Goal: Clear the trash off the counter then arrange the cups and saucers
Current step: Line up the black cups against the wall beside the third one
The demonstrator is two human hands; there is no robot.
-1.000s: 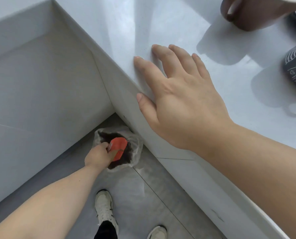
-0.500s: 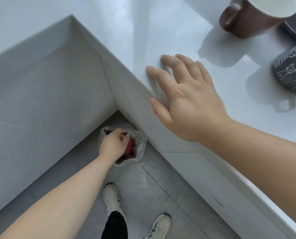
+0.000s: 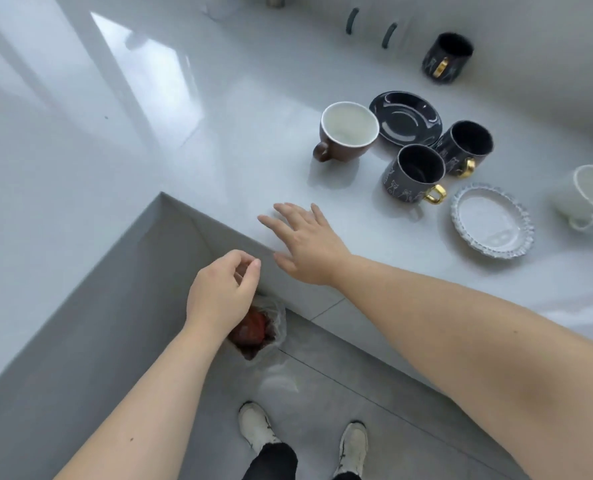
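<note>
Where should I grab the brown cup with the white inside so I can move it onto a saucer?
Probably by its handle. The brown cup stands upright on the counter, its loop handle at the lower left, facing the counter edge and clear of the black saucer behind it. Come from that near-left side with the right hand, which is open and closest.

No legible text, label, brand, number or sign is visible anywhere in view. The dark grey ceramic mugs with gold handles (image 3: 414, 174) carry white line drawings only, apparently figures, with no lettering that can be made out. The clear scalloped glass saucer (image 3: 492, 221) shows a faint dark mark at its centre, too blurred to read.
</note>
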